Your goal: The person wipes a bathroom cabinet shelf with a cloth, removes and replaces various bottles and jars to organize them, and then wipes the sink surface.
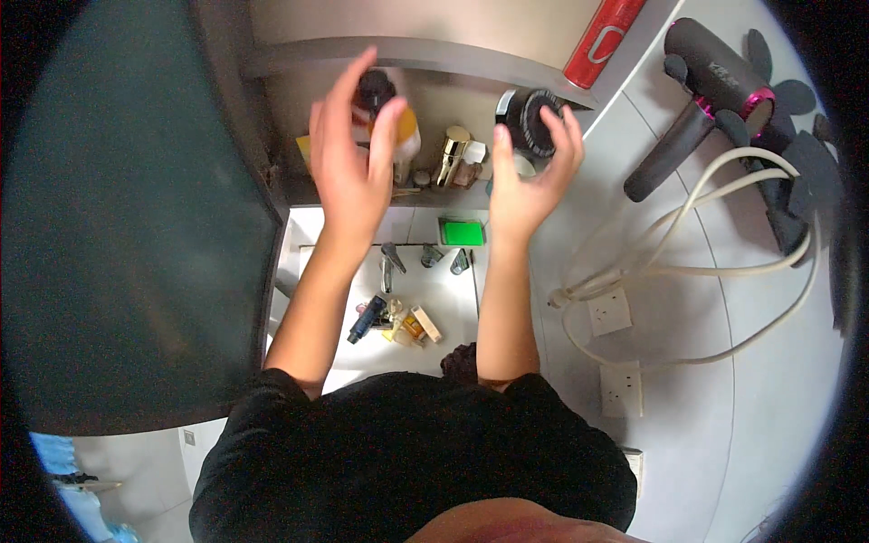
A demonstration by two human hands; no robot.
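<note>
1. Tiled wall (751, 380) fills the right, bending toward the dark rim.
2. Left hand (351, 172): fingers spread and curved about a dark-capped bottle (377, 89) before the cabinet (434, 56); blurred and partly covered, so I cannot tell whether they grip it.
3. Right hand (527, 195): thumb and fingers seemingly grip a round black jar (532, 122), also before the cabinet, partly hiding it.

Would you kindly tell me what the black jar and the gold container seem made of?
Black jar: probably plastic, by its glossy sheen and ridged edge. Gold container: polished metal or metallised plastic; bright reflections fit either.
</note>
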